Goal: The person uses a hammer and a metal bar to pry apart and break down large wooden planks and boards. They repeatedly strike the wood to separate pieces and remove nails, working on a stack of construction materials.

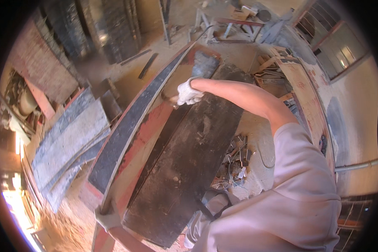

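My left hand (108, 217), in a pale work glove, grips the near edge of a long dark-faced board (135, 126). This board is tilted up on its side along the left of a dark panel (189, 157). Farther along, my gloved right hand (189, 93) is closed around a small hand tool (171, 100), beside the board's inner side. The glove hides most of the tool, so its kind is unclear. A red-stained plank face (148, 138) shows between the raised board and the panel.
Grey panels (72, 138) are stacked at left. Wood offcuts (239, 157) litter the floor right of the dark panel. A trestle (236, 23) stands at the back. A long panel (297, 85) and scrap wood (271, 75) lie by the right wall. Sawdust (63, 230) covers the floor at lower left.
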Demonstrator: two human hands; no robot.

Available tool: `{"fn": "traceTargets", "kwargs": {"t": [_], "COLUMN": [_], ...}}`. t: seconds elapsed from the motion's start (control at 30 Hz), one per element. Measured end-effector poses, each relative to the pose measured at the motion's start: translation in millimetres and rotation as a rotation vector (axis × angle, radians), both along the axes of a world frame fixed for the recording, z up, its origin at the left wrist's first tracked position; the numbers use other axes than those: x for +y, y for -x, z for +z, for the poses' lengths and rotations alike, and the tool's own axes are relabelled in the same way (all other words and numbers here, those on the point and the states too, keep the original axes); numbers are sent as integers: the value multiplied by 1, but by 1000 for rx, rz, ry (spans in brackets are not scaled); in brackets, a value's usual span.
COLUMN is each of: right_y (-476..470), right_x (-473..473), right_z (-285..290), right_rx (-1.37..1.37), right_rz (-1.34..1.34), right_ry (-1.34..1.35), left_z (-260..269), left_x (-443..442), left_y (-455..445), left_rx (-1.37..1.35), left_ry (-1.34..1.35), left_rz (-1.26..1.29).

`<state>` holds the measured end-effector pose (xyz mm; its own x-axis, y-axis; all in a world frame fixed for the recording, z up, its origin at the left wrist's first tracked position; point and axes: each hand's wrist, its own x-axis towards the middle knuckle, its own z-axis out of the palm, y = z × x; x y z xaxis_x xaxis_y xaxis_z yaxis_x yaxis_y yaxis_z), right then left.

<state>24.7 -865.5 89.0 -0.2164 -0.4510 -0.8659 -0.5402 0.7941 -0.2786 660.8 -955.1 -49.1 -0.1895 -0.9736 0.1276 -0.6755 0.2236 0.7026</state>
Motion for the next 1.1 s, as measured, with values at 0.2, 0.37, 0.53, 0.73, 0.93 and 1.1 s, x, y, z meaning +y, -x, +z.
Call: {"fn": "traceTargets", "kwargs": {"t": [0.2, 0.37, 0.53, 0.73, 0.93, 1.1], "right_y": [-29, -164, -213, -201, -190, -202], "right_x": [35, 118, 208, 198, 134, 85], "right_z": [-47, -169, -194, -168, -154, -139], "right_rx": [16, 419, -347, -600, -626, -715], "right_rz": [-169, -668, -1144, -1160, -1048, -1061], "right_ry": [159, 642, 153, 408, 571, 649], "left_z": [-8, 29, 42, 28, 27, -2], "left_x": [-17, -39, -30, -36, -22, -16], "left_y": [-14, 2, 36, 50, 69, 64], "left_rx": [735, 608, -350, 269, 1279, 1323], "left_ry": [-563, -677, 23, -349, -929, -879], "left_rz": [294, 101, -197, -147, 703, 584]}}
